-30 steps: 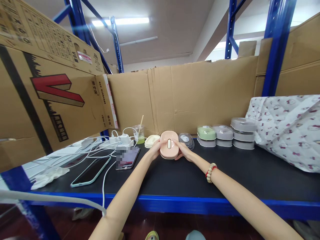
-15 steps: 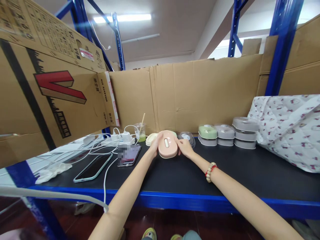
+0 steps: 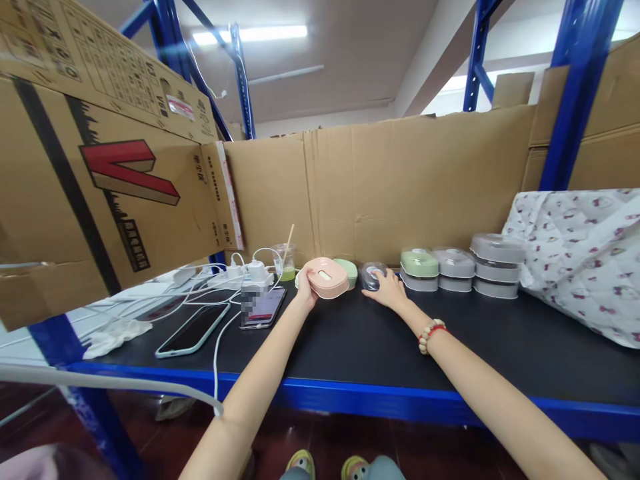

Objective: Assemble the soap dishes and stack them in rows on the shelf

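Observation:
My left hand (image 3: 306, 287) grips the left side of a pink oval lidded box (image 3: 330, 281) with a pale slot-shaped piece on top, held tilted over the table. Behind it, a green lidded box (image 3: 349, 270) is partly hidden. My right hand (image 3: 389, 291) rests over a dark clear plastic lid (image 3: 369, 272) with a white label, its fingers spread on the lid's right side. Whether those fingers grip or only touch the lid, I cannot tell.
On the right stand a green-topped box (image 3: 419, 262), a grey box (image 3: 454, 267) and a stack of grey boxes (image 3: 496, 267) beside a patterned cloth bag (image 3: 575, 260). Leftward lie two phones (image 3: 195, 329), white cables, a power strip (image 3: 235, 275) and a cup (image 3: 286, 267).
My right hand has let go of the pink box and moved right onto the clear lid. My left hand has shifted the pink box slightly left and tilted it, exposing the green box.

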A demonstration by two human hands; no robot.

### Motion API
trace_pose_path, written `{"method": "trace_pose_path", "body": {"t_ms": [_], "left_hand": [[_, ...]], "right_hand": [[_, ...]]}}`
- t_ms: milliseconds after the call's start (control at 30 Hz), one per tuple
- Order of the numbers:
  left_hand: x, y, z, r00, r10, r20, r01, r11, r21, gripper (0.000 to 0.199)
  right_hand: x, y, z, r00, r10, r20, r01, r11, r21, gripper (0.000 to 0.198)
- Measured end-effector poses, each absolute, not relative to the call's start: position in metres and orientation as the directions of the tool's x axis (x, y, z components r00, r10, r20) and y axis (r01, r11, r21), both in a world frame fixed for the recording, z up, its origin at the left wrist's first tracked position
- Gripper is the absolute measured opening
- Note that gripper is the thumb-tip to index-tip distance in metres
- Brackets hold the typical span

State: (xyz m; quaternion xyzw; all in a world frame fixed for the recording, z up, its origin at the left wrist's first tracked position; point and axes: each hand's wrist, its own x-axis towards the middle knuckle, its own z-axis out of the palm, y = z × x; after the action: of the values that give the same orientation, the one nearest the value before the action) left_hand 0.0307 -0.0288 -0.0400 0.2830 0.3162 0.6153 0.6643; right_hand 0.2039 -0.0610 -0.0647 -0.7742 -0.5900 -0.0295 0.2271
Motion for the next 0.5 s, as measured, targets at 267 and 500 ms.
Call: {"method": "trace_pose_path", "body": {"t_ms": [267, 500], "left_hand": [[0.0315, -0.0255, -0.0427, 0.131, 0.991, -0.038, -0.644, 0.114, 0.756, 0.037], [0.0327, -0.0215, -0.0439, 0.127, 0.991, -0.035, -0.643, 0.109, 0.758, 0.039]], "right_hand": [[0.2070, -0.0583, -0.0659, 0.383, 0.871, 0.308, 0.895, -0.267, -0.358, 0.062], [0.2109, -0.0577, -0.0638, 0.389, 0.892, 0.232, 0.880, -0.285, -0.380, 0.066]]}}
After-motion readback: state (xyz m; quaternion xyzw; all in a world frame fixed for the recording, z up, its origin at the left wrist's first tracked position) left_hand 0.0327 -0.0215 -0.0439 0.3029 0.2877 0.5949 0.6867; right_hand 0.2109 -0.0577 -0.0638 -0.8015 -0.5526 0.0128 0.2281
